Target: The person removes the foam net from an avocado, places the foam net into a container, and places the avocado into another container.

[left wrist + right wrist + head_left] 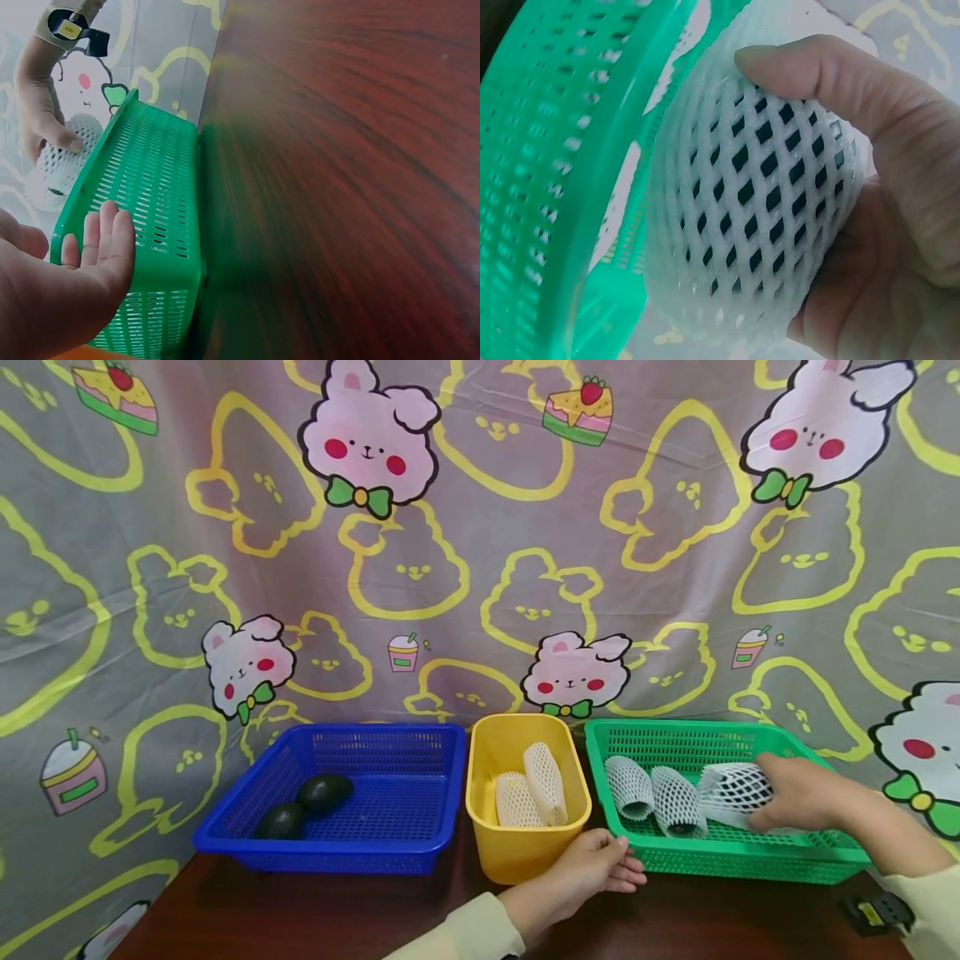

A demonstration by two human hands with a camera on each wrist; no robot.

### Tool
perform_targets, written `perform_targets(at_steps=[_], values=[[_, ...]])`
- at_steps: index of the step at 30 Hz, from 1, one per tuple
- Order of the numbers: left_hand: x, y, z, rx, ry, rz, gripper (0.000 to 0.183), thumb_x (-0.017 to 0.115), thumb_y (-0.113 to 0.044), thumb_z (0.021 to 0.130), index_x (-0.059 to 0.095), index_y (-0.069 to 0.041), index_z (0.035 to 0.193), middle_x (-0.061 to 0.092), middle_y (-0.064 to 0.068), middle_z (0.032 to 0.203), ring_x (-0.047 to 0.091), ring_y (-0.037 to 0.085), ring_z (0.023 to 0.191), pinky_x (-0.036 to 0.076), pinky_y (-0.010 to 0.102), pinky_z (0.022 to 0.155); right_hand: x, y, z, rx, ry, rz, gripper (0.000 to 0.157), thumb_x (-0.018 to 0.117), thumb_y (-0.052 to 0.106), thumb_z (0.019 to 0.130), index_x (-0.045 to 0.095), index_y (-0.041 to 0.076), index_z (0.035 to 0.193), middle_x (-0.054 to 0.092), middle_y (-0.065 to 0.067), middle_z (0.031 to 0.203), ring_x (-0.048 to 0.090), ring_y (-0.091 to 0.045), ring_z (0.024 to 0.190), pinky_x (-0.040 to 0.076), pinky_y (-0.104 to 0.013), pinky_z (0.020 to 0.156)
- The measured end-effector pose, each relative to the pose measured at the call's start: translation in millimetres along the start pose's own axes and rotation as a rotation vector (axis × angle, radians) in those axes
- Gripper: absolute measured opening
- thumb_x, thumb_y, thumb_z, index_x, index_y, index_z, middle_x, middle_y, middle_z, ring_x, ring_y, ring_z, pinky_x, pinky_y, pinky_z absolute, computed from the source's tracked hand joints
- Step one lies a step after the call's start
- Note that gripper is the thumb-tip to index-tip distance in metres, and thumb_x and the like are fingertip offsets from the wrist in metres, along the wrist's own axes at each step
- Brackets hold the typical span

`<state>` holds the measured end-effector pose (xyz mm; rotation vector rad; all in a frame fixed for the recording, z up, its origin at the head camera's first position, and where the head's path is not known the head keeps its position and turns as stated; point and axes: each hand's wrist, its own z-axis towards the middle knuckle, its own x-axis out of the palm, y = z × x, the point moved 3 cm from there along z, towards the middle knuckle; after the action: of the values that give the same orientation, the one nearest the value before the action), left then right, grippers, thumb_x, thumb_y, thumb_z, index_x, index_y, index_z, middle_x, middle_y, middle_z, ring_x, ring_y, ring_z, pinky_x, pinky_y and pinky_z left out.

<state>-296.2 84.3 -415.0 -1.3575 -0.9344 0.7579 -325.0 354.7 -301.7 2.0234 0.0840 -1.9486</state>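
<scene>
My right hand [798, 793] grips a dark fruit in a white foam net sleeve [757, 195], thumb on one side, over the right part of the green basket [750, 857]. Dark green shows through the sleeve's holes; it looks like an avocado. Two more white foam net sleeves, a left one [630, 787] and a middle one [677, 802], lie in that basket, the middle one with something dark at its end. My left hand [581, 872] is at the basket's front left corner, fingers extended and slightly bent, holding nothing.
A yellow bin [525, 852] with two foam net sleeves [545, 783] stands between the baskets. In the blue basket [337, 860] at left lie two bare avocados [325, 792]. A patterned curtain [480, 568] hangs behind the dark wooden table [315, 918].
</scene>
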Motion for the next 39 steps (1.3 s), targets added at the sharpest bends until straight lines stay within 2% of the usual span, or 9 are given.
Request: perform_targets(at_steps=[5,10,19,25,28,31,35,39], values=[[-2.9,-0.7,-6.4,-0.001,0.031,0.037,0.024,0.045,-0.014,0.104,0.058,0.006,0.102,0.068,0.016,0.094,0.069,0.032,0.088,0.057,0.039,0.075,0.1,19.6,-2.4,-0.027,-0.011,0.036,0.087,0.082,0.031,0.069,0.039,-0.021,0.124,0.058,-0.017,0.097,0.053,-0.026,0.079,0.045,-0.039,0.063],[-7.4,-3.1,-12.3,-0.001,0.071,0.066,0.025,0.045,-0.015,0.104,0.059,0.006,0.104,0.069,0.018,0.093,0.069,0.031,0.089,0.056,0.039,0.076,3.5,38.1,-5.4,-0.036,0.009,0.097,0.083,0.082,0.032,0.068,0.041,-0.015,0.124,0.056,-0.009,0.093,0.051,-0.021,0.076,0.045,-0.035,0.06],[-19.3,-7.5,-24.4,0.081,0.119,0.164,0.023,0.048,-0.012,0.102,0.061,0.007,0.1,0.068,0.009,0.087,0.07,0.028,0.084,0.057,0.037,0.073,12.2,65.3,-12.1,-0.074,0.002,0.182,0.081,0.085,0.035,0.068,0.045,-0.009,0.123,0.055,-0.004,0.088,0.051,-0.018,0.073,0.045,-0.031,0.057],[-31.3,-10.6,-34.5,0.086,0.147,0.221,0.023,0.049,-0.013,0.102,0.062,0.007,0.1,0.068,0.01,0.088,0.07,0.025,0.084,0.057,0.036,0.073,19.2,84.2,-18.3,-0.155,-0.066,0.162,0.08,0.086,0.037,0.067,0.048,-0.005,0.123,0.057,-0.001,0.09,0.052,-0.014,0.076,0.046,-0.027,0.059],[-37.0,-11.7,-39.3,0.096,0.153,0.235,0.023,0.049,-0.011,0.102,0.062,0.008,0.1,0.068,0.014,0.089,0.069,0.031,0.086,0.057,0.039,0.074,22.8,93.9,-22.1,-0.197,-0.099,0.146,0.079,0.086,0.039,0.067,0.049,-0.003,0.123,0.057,0.001,0.091,0.052,-0.012,0.076,0.046,-0.027,0.06],[-42.5,-11.3,-43.3,0.126,0.15,0.252,0.021,0.049,-0.009,0.102,0.062,0.008,0.099,0.067,0.019,0.09,0.069,0.034,0.086,0.057,0.037,0.073,25.4,102.6,-24.5,-0.201,-0.095,0.136,0.082,0.085,0.042,0.067,0.048,-0.003,0.125,0.057,0.001,0.094,0.052,-0.012,0.079,0.046,-0.029,0.063],[-50.3,-11.3,-49.1,0.179,0.154,0.291,0.019,0.05,-0.007,0.101,0.063,0.007,0.097,0.068,0.017,0.088,0.069,0.027,0.082,0.056,0.028,0.07,30.8,112.7,-26.8,-0.205,-0.098,0.141,0.084,0.085,0.045,0.067,0.048,-0.002,0.126,0.058,0.001,0.094,0.053,-0.012,0.08,0.047,-0.03,0.065],[-57.4,-12.2,-55.4,0.222,0.152,0.351,0.018,0.051,-0.006,0.1,0.064,0.006,0.096,0.069,0.015,0.087,0.068,0.019,0.079,0.055,0.025,0.07,37.9,120.8,-27.8,-0.233,-0.113,0.173,0.082,0.085,0.046,0.067,0.05,-0.001,0.125,0.058,0.003,0.092,0.054,-0.009,0.078,0.048,-0.028,0.063]])
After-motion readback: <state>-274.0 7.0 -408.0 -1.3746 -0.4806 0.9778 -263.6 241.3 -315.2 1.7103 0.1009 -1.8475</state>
